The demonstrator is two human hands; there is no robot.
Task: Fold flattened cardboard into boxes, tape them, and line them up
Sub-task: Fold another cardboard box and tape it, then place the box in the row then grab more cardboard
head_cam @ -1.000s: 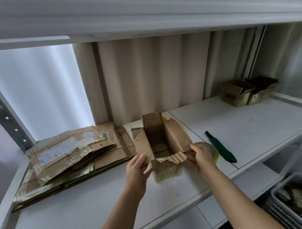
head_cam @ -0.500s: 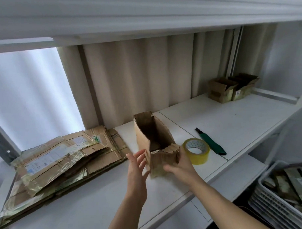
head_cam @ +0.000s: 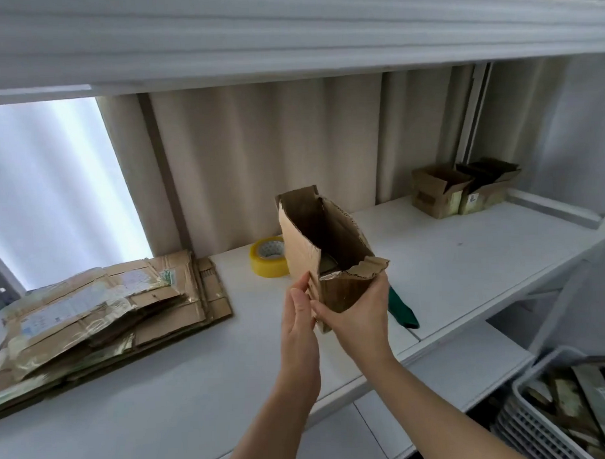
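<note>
While open-topped, box (head_cam: 324, 249) in right hand (head_cam: 357, 316)

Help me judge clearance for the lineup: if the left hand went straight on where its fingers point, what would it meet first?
Likely the brown cardboard box the left hand already touches; beyond it, the yellow tape roll, though depth is unclear.

Your white shelf (head_cam: 466, 258) carries a stack of flattened cardboard (head_cam: 101, 305) at the left, a tape roll (head_cam: 268, 256) near the back, a green knife (head_cam: 401, 310) at the front edge, and two open boxes (head_cam: 464, 187) far right
</note>
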